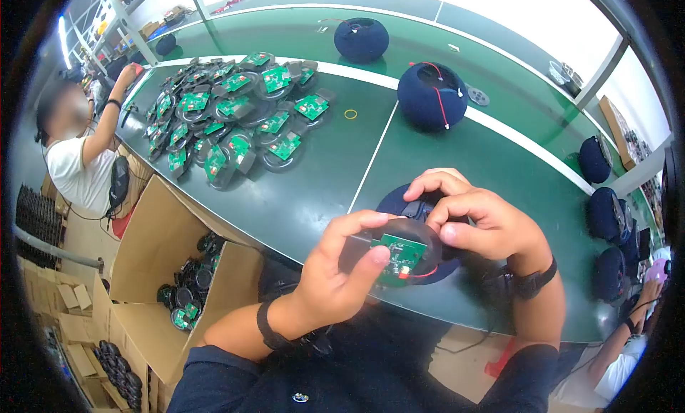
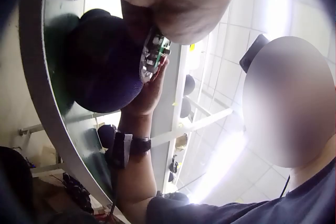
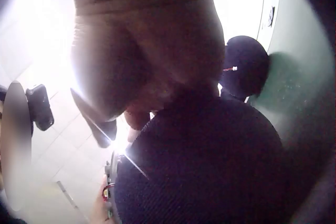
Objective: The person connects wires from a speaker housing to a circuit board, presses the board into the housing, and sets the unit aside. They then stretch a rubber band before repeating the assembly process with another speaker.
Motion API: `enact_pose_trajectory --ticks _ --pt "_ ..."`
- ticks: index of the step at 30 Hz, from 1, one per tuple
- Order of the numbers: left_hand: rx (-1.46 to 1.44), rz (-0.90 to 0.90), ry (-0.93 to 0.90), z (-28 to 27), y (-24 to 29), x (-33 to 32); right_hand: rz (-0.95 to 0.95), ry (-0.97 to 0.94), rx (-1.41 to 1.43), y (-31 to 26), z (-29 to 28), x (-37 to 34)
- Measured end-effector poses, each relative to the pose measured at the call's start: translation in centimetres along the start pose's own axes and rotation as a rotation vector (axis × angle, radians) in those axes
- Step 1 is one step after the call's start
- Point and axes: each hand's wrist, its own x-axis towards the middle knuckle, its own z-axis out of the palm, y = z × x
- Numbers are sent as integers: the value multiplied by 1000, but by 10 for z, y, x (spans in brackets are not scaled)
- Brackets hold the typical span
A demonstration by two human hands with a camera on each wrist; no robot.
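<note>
My left hand [image 1: 341, 274] grips a black round cover [image 1: 355, 250] with a green circuit board [image 1: 403, 255] on its face, thumb in front at the board's left edge. A red wire [image 1: 425, 274] runs from a small white connector on the board. Behind the cover sits a navy fabric-covered ball [image 1: 446, 272], large in the right wrist view. My right hand [image 1: 481, 217] bends over the ball's top, thumb and forefinger meeting right at the cover's right rim. I cannot tell what lies between those fingertips.
A heap of similar covers with boards [image 1: 235, 103] lies on the green table [image 1: 314, 192]. Further navy balls [image 1: 432, 99] stand at the back and right. An open cardboard box [image 1: 139, 252] holds more covers at lower left. Another person [image 1: 78, 156] works at far left.
</note>
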Motion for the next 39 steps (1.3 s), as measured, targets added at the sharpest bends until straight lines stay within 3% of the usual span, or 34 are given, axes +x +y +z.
enact_pose_trajectory --ticks 3,8,13,17,19,24,39 --pt "27 12 41 -3 -3 -4 53 23 80 2 0 -3" --pt "149 -20 163 -1 3 -4 77 258 262 13 10 0" --pt "252 -53 230 -2 5 -2 17 441 -1 0 18 2" --pt "195 -72 254 3 7 4 14 411 -65 -17 23 1" --pt "79 -39 259 7 11 9 -68 369 -247 -20 26 1" --pt "-38 -145 302 13 13 10 -6 435 -217 -24 33 -1" --pt "-33 -92 316 15 9 13 86 376 -231 -30 40 -3"
